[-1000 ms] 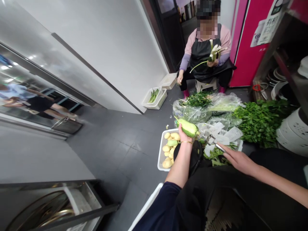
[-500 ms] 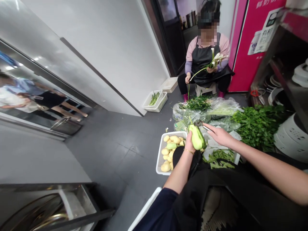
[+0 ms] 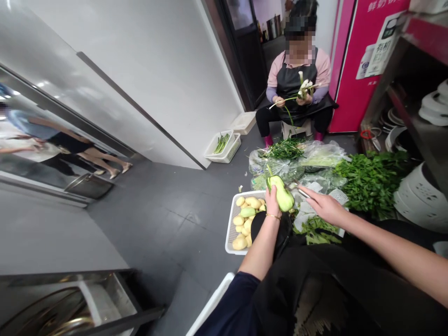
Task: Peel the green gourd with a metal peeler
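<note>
My left hand [image 3: 272, 205] grips a pale green gourd [image 3: 281, 196], partly peeled, and holds it upright above the floor. My right hand [image 3: 324, 206] holds a metal peeler [image 3: 299, 190] against the gourd's right side. Just below my left hand lies a white perforated tray [image 3: 230, 233] with several peeled potatoes [image 3: 241, 219]. Green peelings [image 3: 317, 231] lie in a second white tray under my right hand. My black apron covers my lap.
A person in a pink top and dark apron sits opposite, with spring onions [image 3: 303, 88] in both hands. Leafy greens [image 3: 371, 179] and bagged vegetables [image 3: 315, 158] cover the floor ahead. A white basket [image 3: 224, 144] of greens stands by the wall. Shelves with dishes rise at right.
My left hand turned the gourd from lying sideways to upright. My right hand rose from the peelings tray and brought the peeler to the gourd.
</note>
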Demonstrator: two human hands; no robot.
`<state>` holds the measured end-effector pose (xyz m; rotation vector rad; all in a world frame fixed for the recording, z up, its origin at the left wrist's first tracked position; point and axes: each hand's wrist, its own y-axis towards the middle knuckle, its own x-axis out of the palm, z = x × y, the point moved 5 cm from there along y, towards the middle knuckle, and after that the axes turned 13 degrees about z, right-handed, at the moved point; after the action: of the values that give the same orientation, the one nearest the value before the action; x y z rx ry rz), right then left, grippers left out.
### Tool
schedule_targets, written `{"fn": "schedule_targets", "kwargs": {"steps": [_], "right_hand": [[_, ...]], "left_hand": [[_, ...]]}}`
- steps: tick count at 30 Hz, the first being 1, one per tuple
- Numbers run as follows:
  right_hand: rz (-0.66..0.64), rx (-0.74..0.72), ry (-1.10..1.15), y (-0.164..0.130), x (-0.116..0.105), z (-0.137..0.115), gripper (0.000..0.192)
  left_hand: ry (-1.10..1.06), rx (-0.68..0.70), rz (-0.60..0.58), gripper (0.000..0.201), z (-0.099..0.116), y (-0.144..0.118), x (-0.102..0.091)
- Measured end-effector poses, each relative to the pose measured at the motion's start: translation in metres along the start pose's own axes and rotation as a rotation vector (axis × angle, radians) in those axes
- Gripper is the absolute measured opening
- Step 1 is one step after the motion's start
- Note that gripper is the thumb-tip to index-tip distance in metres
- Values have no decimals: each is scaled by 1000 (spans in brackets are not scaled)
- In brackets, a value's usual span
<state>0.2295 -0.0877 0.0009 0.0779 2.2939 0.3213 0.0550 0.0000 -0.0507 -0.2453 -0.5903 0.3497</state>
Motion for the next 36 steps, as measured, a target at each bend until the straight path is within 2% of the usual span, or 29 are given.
{"fn": "schedule_targets", "kwargs": {"steps": [2, 3, 6, 8, 9, 11, 14, 16, 18, 21, 23, 24, 28, 30, 36], "right_hand": [[-13, -4, -1, 7, 6, -11, 53], [-44, -12, 0, -3, 13, -9, 53], [-198, -45, 23, -63, 31, 20, 49], [-231, -9, 50, -87, 28, 42, 49], [-217, 14, 60, -86, 22, 46, 49], [-146, 21, 93, -55, 6, 37, 50], [4, -64, 155, 18, -13, -7, 51], [26, -63, 164, 42, -10, -26, 52], [14, -46, 159, 30, 4, -25, 52], [-60, -55, 159, -31, 26, 1, 50], [-85, -42, 127, -60, 30, 18, 48], [-67, -31, 115, -65, 28, 22, 48], [60, -73, 75, -37, 16, 3, 52], [77, -124, 34, -28, 15, -6, 53], [97, -150, -51, -43, 10, 5, 53]], "left_hand": [[-5, 55, -17, 35, 4, -4, 2], [-8, 84, 2, 34, 8, -3, -1], [-27, 89, 110, 29, 23, 6, -14], [-57, 9, 126, 30, 28, 11, -21], [-78, -55, 106, 33, 28, 12, -21], [-120, -185, 47, 43, 23, 8, -18], [-141, -300, -22, 45, 13, -4, -9], [-147, -307, -39, 39, 9, -9, -3], [-177, -271, -17, 35, 10, -7, -1], [-229, -206, 95, 29, 17, 2, -4], [-239, -190, 154, 27, 18, 7, -6], [-237, -183, 168, 27, 18, 8, -5], [-206, -161, 155, 30, 13, 2, 6], [-206, -172, 163, 31, 10, -2, 9], [-259, -215, 232, 28, 9, -5, 8]]}}
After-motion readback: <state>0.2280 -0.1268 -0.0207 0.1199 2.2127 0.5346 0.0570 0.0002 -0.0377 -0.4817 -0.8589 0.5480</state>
